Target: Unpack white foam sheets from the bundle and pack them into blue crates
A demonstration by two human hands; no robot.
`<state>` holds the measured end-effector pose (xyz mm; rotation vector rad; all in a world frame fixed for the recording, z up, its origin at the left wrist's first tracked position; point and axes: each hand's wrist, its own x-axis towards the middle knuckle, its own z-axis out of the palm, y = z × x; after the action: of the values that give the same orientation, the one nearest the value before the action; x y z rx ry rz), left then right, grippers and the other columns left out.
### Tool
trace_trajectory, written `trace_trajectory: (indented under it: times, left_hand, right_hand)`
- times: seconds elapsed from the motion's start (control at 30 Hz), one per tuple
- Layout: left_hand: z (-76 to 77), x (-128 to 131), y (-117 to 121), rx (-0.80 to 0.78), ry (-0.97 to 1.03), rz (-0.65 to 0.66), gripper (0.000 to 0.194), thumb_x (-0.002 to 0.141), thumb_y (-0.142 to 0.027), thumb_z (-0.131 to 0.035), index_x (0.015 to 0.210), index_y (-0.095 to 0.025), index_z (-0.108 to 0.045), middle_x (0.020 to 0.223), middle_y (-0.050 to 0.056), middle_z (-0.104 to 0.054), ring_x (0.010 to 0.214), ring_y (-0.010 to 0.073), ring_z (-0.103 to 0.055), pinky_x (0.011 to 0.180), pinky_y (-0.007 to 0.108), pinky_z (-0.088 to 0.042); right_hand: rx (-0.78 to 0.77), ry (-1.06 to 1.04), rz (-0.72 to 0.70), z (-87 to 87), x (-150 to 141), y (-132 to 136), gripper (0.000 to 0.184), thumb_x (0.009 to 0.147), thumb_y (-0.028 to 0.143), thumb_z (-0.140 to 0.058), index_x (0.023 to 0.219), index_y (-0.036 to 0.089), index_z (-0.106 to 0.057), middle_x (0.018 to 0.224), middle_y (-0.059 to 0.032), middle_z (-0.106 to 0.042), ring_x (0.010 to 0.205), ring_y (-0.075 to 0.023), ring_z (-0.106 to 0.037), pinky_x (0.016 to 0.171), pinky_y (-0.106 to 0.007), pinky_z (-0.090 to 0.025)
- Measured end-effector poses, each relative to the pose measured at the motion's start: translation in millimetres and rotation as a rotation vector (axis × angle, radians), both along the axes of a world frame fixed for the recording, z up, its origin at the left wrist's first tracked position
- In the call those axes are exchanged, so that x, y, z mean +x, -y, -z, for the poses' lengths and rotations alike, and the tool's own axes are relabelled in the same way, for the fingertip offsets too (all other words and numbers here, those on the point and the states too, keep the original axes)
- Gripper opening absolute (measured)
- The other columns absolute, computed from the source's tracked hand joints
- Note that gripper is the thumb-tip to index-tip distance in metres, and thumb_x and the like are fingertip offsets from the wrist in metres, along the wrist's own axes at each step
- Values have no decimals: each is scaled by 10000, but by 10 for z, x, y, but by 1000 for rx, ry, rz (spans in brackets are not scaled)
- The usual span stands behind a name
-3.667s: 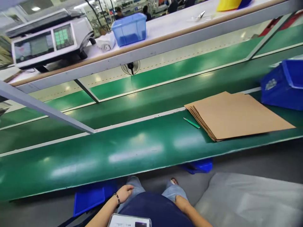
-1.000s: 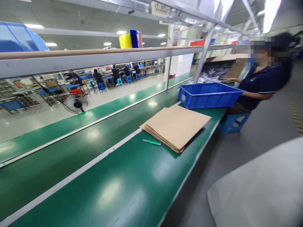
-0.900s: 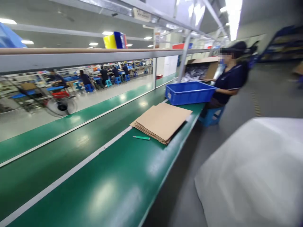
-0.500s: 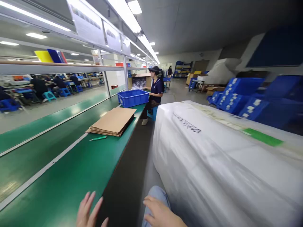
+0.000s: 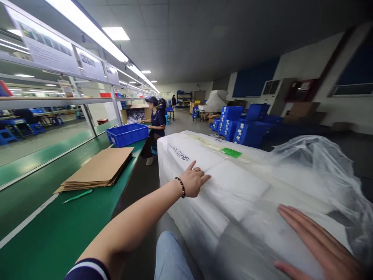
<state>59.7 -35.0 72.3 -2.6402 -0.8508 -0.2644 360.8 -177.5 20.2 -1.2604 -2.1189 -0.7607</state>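
My left hand, with a beaded bracelet at the wrist, reaches across to a large white plastic-wrapped bundle. Its fingers are apart, and it rests on or just over the bundle's top near the black handwriting. At the lower right, my right hand is spread open above the nearer part of the same bundle, slightly blurred. Neither hand shows anything held. A green label lies on the bundle's top, and loose clear plastic film bunches up at its right end.
On the green workbench at left lie a stack of brown cardboard sheets and a green pen-like tool. Beyond stands a blue bin, with a seated co-worker beside it. Blue crates are piled behind the bundle.
The view has swung right. My left hand has moved from beside the bench onto or over the bundle; my right hand has moved from near my knee to above the bundle's right part.
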Motion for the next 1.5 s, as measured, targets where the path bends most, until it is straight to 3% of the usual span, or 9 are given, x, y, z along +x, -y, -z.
trace_trajectory:
  times: [0.1, 0.23, 0.37, 0.47, 0.57, 0.77, 1.0, 1.2, 1.5]
  left_hand:
    - [150, -82, 82, 32, 6, 58, 160, 719, -150, -456, 862, -159, -527, 777, 56, -582, 813, 192, -524, 918, 385, -355]
    - [531, -419, 374, 117, 81, 173, 71, 746, -150, -437, 773, -174, -498, 893, 76, -560, 906, 200, -497, 892, 383, -372]
    - [1015, -530, 491, 92, 72, 269, 91, 750, -157, -453, 819, -170, -512, 1214, 74, -483, 1171, 229, -373, 1042, 423, -209]
    - [1310, -396, 437, -1, -15, 220, 94, 766, -144, -443, 821, -169, -515, 1019, 57, -581, 1050, 186, -473, 1067, 420, -150]
    - [1487, -225, 369, -108, -84, 100, 133, 744, -134, -463, 860, -160, -522, 788, 28, -587, 822, 157, -535, 1050, 398, -189]
    - [1675, -64, 327, -182, -99, 60, 383, 758, -174, -469, 1141, -165, -465, 818, 47, -587, 808, 182, -519, 951, 406, -291]
    - [1617, 54, 444, -100, -60, 199, 86, 747, -227, -511, 799, -164, -540, 866, 56, -521, 870, 190, -451, 967, 397, -261]
    - [1549, 38, 482, -148, -81, 226, 108, 721, -252, -529, 773, -157, -526, 872, 48, -529, 885, 186, -447, 959, 373, -284]
    - [2053, -35, 333, -370, -224, -64, 167, 769, -96, -438, 765, -128, -601, 821, 103, -613, 880, 213, -544, 866, 398, -370]
  right_hand:
    - [88, 202, 37, -62, 92, -23, 468, 737, 541, -466, 1028, 191, -578, 1151, -139, -563, 1076, -340, -501, 856, -516, -391]
    - [124, 121, -90, -21, -196, 205, 128, 800, 241, -456, 828, 202, -575, 1028, -76, -628, 1029, -229, -542, 945, -460, -355]
    - [79, 68, -113, 182, -581, 367, 191, 788, 168, -469, 956, 168, -560, 1177, -93, -561, 1145, -212, -464, 1004, -419, -316]
    - [0, 89, -18, 433, -814, 283, 368, 780, 120, -423, 1136, 159, -503, 1294, -79, -473, 1221, -224, -383, 1027, -438, -268]
    - [-82, 60, -44, 729, -966, 172, 420, 746, 141, -447, 1162, 159, -504, 1151, -51, -589, 1153, -219, -451, 1023, -419, -283]
    - [-297, 37, 268, 1120, -896, 221, 557, 600, 121, -616, 1152, 101, -538, 1199, -150, -540, 878, -230, -573, 784, -388, -455]
    - [-418, 41, 484, 908, -777, 325, 267, 617, 239, -682, 862, 134, -661, 898, -112, -634, 868, -270, -539, 757, -413, -423]
    - [-473, 53, 438, 1088, -421, 406, 154, 686, 259, -641, 789, 146, -622, 718, -73, -619, 734, -239, -571, 695, -389, -433]
    - [-459, -220, 62, 1884, -11, 566, 290, 752, 139, -496, 1031, 169, -568, 1039, -85, -633, 953, -198, -590, 829, -357, -484]
